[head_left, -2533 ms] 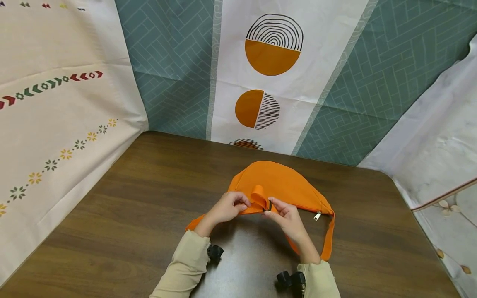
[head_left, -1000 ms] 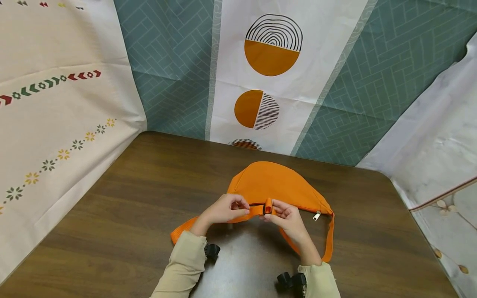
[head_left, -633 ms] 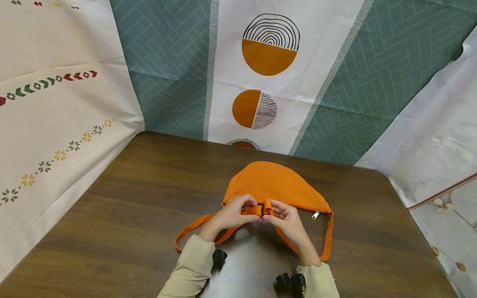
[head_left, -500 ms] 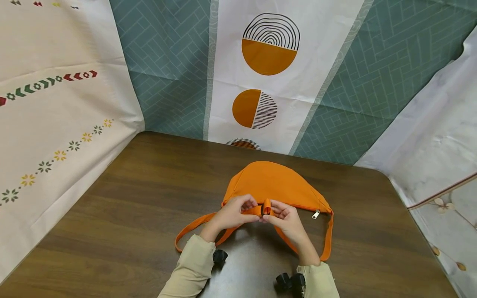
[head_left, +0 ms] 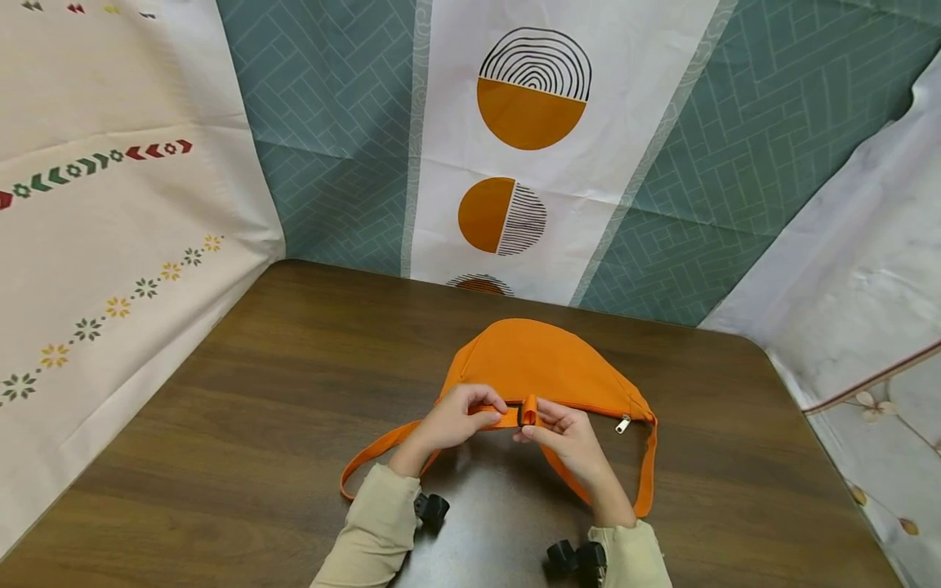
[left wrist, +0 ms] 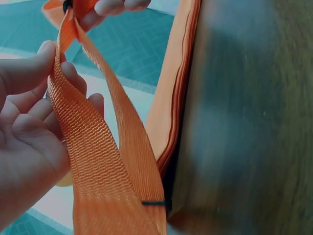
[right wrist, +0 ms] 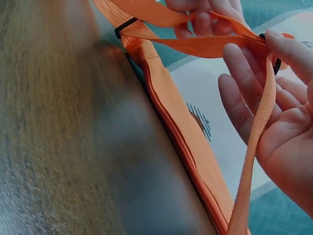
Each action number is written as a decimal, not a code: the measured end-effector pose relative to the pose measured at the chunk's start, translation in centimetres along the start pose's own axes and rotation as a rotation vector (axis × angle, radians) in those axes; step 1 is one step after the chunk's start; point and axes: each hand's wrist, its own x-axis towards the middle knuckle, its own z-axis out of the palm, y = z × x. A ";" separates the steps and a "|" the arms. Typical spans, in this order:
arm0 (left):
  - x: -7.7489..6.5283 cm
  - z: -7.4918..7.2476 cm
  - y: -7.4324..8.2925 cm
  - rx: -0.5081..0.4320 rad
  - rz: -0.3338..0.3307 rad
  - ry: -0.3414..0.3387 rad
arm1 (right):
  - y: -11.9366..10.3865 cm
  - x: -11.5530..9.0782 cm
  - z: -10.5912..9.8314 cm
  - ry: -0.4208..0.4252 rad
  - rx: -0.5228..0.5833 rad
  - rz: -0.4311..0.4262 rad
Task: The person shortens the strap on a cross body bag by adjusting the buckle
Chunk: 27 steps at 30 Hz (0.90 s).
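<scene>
An orange waist bag [head_left: 540, 359] lies on the table, its zip edge toward the person. My left hand [head_left: 459, 416] pinches the orange strap [left wrist: 93, 147] between thumb and fingers, just left of a black slide buckle [head_left: 520, 414]. On the buckle's other side my right hand [head_left: 566, 433] holds the buckle and strap with thumb and fingertips. A short loop of strap [head_left: 530, 408] stands up at the buckle. In the right wrist view a second black ring [right wrist: 126, 28] joins strap to the bag's end. Part of the strap is hidden behind the left hand.
The brown wooden table [head_left: 220, 425] spreads around the bag. A metal zip pull [head_left: 623, 425] hangs at the bag's right end. Strap loops trail on both sides. Patterned cloths [head_left: 338, 147] hang behind and beside the table.
The tall strap loop at the buckle has become shorter. My left hand moved right toward the buckle, then slightly back left along the strap. My right hand stays at the buckle.
</scene>
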 end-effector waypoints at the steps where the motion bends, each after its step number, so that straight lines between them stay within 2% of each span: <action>1: 0.0 -0.1 -0.1 0.009 -0.005 0.008 | 0.0 0.0 -0.1 0.005 -0.008 -0.004; 7: -0.7 -1.2 -0.4 0.065 -0.038 0.064 | 0.2 -0.3 -0.8 0.031 -0.004 -0.023; 14: -1.1 -2.1 -0.5 0.082 -0.036 0.071 | 0.1 -0.4 -1.1 -0.009 -0.050 -0.036; 23: -1.1 -1.6 -0.1 0.277 0.012 0.088 | 0.5 -0.4 -0.7 -0.008 0.018 -0.010; 27: -0.7 -0.6 0.3 0.268 0.062 0.042 | 0.5 -0.3 -0.4 -0.060 0.049 -0.013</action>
